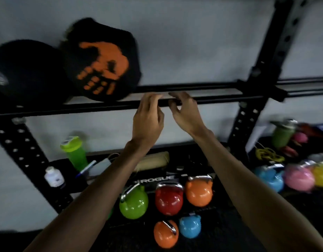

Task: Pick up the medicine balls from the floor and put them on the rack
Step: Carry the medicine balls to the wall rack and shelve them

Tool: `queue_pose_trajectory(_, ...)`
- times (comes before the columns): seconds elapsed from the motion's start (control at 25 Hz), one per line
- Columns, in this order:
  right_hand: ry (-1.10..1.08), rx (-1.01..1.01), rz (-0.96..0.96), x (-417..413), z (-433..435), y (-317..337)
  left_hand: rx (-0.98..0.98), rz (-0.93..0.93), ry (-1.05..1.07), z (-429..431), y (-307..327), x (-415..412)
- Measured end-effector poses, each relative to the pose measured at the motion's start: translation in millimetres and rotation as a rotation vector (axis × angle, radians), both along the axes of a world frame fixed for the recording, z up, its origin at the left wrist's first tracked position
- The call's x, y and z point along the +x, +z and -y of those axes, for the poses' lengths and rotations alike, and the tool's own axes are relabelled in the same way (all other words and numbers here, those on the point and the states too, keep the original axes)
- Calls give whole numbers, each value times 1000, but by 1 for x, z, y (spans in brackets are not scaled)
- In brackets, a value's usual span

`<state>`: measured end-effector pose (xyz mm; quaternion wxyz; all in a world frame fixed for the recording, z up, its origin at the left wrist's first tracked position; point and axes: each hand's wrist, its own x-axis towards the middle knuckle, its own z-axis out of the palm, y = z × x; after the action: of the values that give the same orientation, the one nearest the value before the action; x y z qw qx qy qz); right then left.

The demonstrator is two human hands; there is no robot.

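Note:
Two black medicine balls rest on the upper bars of the black rack at the left. One medicine ball carries an orange skull print; the plain black medicine ball sits to its left, touching it. My left hand and my right hand are raised side by side just in front of the rack's front bar, right of the skull ball. Both hold nothing, with fingers loosely curled and apart. No ball is in either hand.
Below, a lower shelf holds coloured kettlebells, a green shaker bottle, a white pill bottle and a tan roll. More kettlebells and a green bottle stand at the right. A black upright rises at right.

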<state>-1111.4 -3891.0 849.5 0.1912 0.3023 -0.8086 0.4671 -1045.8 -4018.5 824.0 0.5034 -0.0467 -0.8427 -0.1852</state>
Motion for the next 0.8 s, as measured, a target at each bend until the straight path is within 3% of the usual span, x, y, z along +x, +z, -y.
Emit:
queue_pose_trajectory(0.12, -142, 153, 70, 12, -113, -69, 112, 455, -76, -81, -67, -15)
queue_pose_trajectory(0.24, -276, 379, 287, 30, -251, -155, -67, 857, -241, -202, -138, -23)
queue_pose_trajectory(0.36, -386, 510, 593, 66, -380, -221, -248, 1096, -405, -332, -192, -18)
queue_pose_trajectory(0.56, -499, 531, 943, 120, -548, -288, -498, 1367, -544, -511, -262, -11)
queue_pose_trajectory(0.68, -532, 524, 1099, 138, -618, -322, -634, 1569, -561, -584, -293, -5)
queue_pose_trajectory(0.8, -563, 489, 1229, 140, -663, -343, -648, 1698, -572, -630, -318, -11)
